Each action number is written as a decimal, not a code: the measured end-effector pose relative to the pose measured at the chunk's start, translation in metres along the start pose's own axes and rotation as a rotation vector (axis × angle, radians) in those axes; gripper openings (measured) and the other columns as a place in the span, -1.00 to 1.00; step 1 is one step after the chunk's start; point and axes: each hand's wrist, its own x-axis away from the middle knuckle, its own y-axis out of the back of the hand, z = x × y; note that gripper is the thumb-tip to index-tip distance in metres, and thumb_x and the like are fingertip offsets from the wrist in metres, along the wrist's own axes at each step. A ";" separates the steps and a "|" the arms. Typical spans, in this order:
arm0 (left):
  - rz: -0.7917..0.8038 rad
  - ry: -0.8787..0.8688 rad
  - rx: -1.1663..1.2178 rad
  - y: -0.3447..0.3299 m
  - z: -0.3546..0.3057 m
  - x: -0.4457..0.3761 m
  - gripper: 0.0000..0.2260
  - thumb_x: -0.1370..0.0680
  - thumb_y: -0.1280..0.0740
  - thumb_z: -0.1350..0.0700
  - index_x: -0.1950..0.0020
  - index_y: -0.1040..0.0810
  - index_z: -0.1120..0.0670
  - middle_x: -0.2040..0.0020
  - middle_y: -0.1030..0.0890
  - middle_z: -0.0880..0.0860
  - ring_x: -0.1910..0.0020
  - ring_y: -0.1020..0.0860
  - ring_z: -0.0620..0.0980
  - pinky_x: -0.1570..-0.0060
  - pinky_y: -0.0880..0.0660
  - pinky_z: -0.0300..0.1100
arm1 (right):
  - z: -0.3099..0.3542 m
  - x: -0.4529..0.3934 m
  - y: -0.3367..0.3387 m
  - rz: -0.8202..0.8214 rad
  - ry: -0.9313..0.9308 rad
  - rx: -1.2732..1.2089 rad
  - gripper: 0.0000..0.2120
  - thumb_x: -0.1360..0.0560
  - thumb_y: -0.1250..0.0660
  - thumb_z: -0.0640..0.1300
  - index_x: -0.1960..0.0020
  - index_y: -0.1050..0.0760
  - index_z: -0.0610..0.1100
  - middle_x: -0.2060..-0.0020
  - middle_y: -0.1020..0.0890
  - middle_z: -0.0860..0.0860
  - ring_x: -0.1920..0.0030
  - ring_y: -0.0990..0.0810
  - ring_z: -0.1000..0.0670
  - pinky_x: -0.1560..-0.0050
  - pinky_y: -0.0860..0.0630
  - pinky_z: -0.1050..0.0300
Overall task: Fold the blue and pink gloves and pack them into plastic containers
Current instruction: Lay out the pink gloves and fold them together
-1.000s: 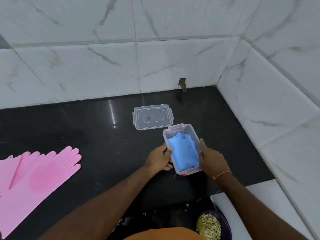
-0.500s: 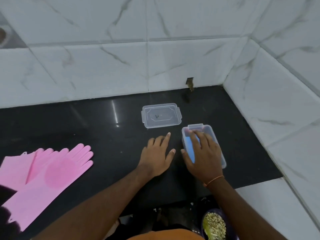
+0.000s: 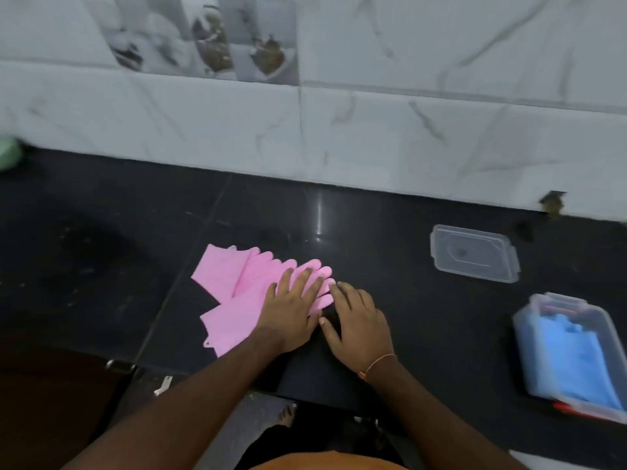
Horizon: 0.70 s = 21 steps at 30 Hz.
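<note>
Two pink gloves point(image 3: 237, 286) lie flat and overlapping on the black counter point(image 3: 424, 317), fingers pointing right. My left hand point(image 3: 291, 310) rests flat on the upper glove near its fingers, fingers spread. My right hand point(image 3: 359, 323) lies palm down just right of it, fingertips touching the pink fingertips. At the far right stands a clear plastic container point(image 3: 522, 334) with the folded blue gloves point(image 3: 573, 361) inside, uncovered. Its clear lid point(image 3: 475, 254) lies apart on the counter behind it.
A white marble-tiled wall point(image 3: 339, 130) runs along the back of the counter. A pale green object point(image 3: 8, 152) sits at the far left edge. The counter's front edge point(image 3: 305, 398) is just below my wrists, with the floor beneath.
My view and both hands have swung left, away from the container with the blue gloves. Both hands now lie on the pink gloves.
</note>
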 end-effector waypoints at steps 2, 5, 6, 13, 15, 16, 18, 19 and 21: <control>0.055 0.111 0.016 -0.003 0.039 0.012 -0.26 -0.71 -0.10 -0.28 -0.79 0.16 -0.10 -0.80 0.06 0.06 -0.74 -0.02 0.31 -0.63 -0.19 0.30 | 0.028 -0.012 -0.019 0.081 -0.012 -0.022 -0.32 -0.61 -0.17 0.27 -0.65 -0.22 0.04 -0.59 -0.35 0.03 -0.49 -0.37 -0.08 -0.14 -0.62 -0.07; 0.089 0.218 0.067 -0.007 0.080 0.021 -0.25 -0.69 -0.18 -0.28 -0.78 0.00 -0.01 -0.71 -0.23 0.09 -0.58 -0.33 0.27 -0.50 -0.39 0.21 | 0.049 -0.027 -0.039 0.182 -0.118 -0.078 -0.32 -0.63 -0.21 0.22 -0.67 -0.17 0.00 -0.60 -0.29 -0.02 -0.47 -0.35 -0.13 -0.21 -0.61 -0.10; 0.091 0.227 0.070 -0.009 0.090 0.023 -0.26 -0.69 -0.21 -0.27 -0.77 -0.05 0.02 -0.68 -0.29 0.08 -0.53 -0.39 0.23 -0.46 -0.44 0.18 | 0.053 -0.032 -0.043 0.200 -0.159 -0.093 -0.32 -0.63 -0.24 0.21 -0.66 -0.17 -0.02 -0.59 -0.29 -0.03 -0.46 -0.36 -0.14 -0.24 -0.60 -0.10; 0.052 0.253 0.154 -0.008 0.098 0.001 -0.34 -0.61 -0.38 -0.23 -0.62 -0.33 0.04 -0.45 -0.53 0.08 -0.40 -0.48 0.17 -0.36 -0.47 0.12 | 0.052 -0.050 -0.056 0.199 -0.314 -0.338 -0.38 -0.62 -0.38 -0.04 -0.63 -0.30 -0.09 -0.59 -0.28 -0.06 -0.48 -0.43 -0.13 -0.49 -0.44 0.00; 0.066 0.239 0.202 -0.004 0.097 -0.007 -0.46 -0.58 -0.42 -0.21 -0.48 -0.48 0.02 -0.32 -0.65 0.03 -0.30 -0.58 0.14 -0.27 -0.52 0.05 | 0.050 -0.050 -0.056 0.172 -0.381 -0.485 -0.37 -0.59 -0.42 -0.15 -0.62 -0.31 -0.09 -0.59 -0.28 -0.05 -0.38 -0.51 -0.05 -0.43 -0.48 0.08; 0.057 0.215 0.240 -0.002 0.097 -0.010 -0.54 -0.57 -0.43 -0.19 -0.39 -0.55 0.01 -0.22 -0.70 0.01 -0.22 -0.63 0.12 -0.17 -0.54 0.00 | 0.049 -0.050 -0.055 0.154 -0.419 -0.562 -0.35 -0.57 -0.43 -0.20 -0.62 -0.31 -0.08 -0.58 -0.29 -0.05 -0.28 -0.56 0.02 -0.36 -0.49 0.15; 0.002 0.158 0.354 0.001 0.096 -0.014 -0.72 -0.57 -0.44 -0.10 -0.20 -0.66 0.01 -0.01 -0.73 -0.05 -0.05 -0.67 0.06 0.00 -0.51 -0.10 | 0.047 -0.047 -0.056 0.107 -0.501 -0.723 -0.29 -0.55 -0.46 -0.27 -0.63 -0.28 -0.06 -0.55 -0.31 -0.02 -0.09 -0.60 0.12 -0.20 -0.53 0.25; -0.040 0.132 0.417 0.003 0.094 -0.016 -0.81 -0.58 -0.44 -0.06 -0.10 -0.69 0.02 0.10 -0.70 -0.10 0.04 -0.65 0.01 0.05 -0.50 -0.13 | 0.045 -0.045 -0.056 0.083 -0.535 -0.813 -0.25 -0.54 -0.47 -0.29 -0.64 -0.26 -0.04 -0.53 -0.32 0.01 -0.06 -0.63 0.11 -0.13 -0.56 0.30; -0.114 0.056 0.514 0.009 0.087 -0.021 -0.86 -0.59 -0.46 0.01 0.13 -0.67 0.03 0.28 -0.58 -0.17 0.18 -0.54 -0.11 0.14 -0.45 -0.24 | 0.042 -0.039 -0.058 0.020 -0.588 -1.020 -0.17 -0.52 -0.51 -0.32 -0.65 -0.21 0.01 -0.49 -0.33 0.07 -0.05 -0.71 0.08 0.00 -0.63 0.31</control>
